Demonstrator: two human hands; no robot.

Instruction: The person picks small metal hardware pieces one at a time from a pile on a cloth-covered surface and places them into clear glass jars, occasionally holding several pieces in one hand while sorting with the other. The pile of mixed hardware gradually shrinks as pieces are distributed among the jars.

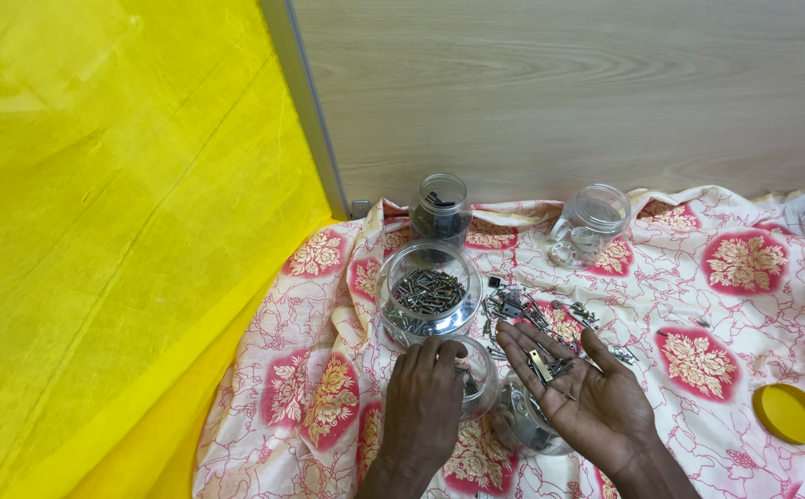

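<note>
Floral cloth (717,314); right hand (587,393) cupping small metal parts (546,365)

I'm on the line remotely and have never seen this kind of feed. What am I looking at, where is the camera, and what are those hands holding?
There is one picture, from a camera on a person's head, looking down at their own two bare hands. They work over a floral cloth. The left hand rests palm down on a small clear jar. The right hand lies open, palm up, with a few small metal parts on it. Nearby: a large jar of screws, loose hardware, two more jars by the wall, and a yellow lid.
</note>
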